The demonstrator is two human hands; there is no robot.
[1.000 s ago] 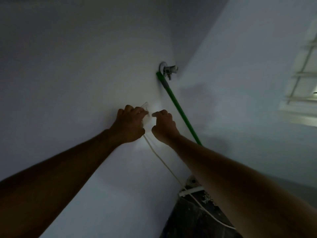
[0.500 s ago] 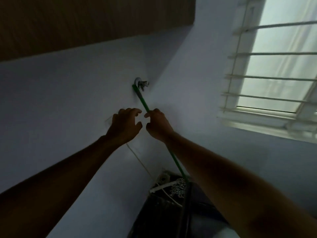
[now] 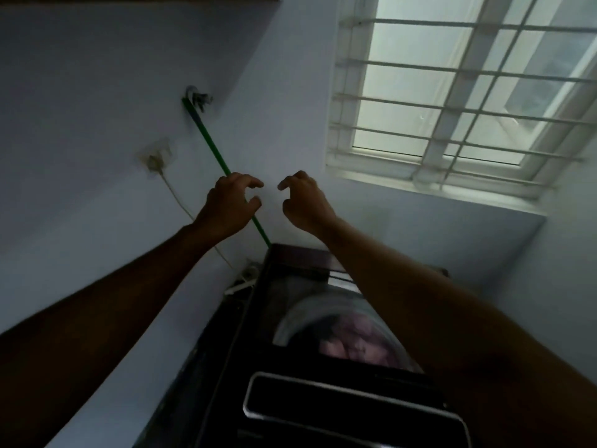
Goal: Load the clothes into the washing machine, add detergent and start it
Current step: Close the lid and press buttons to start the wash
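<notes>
once drawn back from white wall socket (image 3: 157, 155), left hand (image 3: 227, 206) and right hand (image 3: 303, 202) loosely curled, apart, empty; plug seated, pink clothes (image 3: 350, 337) loaded in dark top-loading washing machine (image 3: 245, 321).

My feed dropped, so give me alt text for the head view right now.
Both hands, left hand and right hand, hang empty with loosely curled fingers over an open washing machine with clothes inside. A plug sits in the wall socket, beside a green hose.
</notes>
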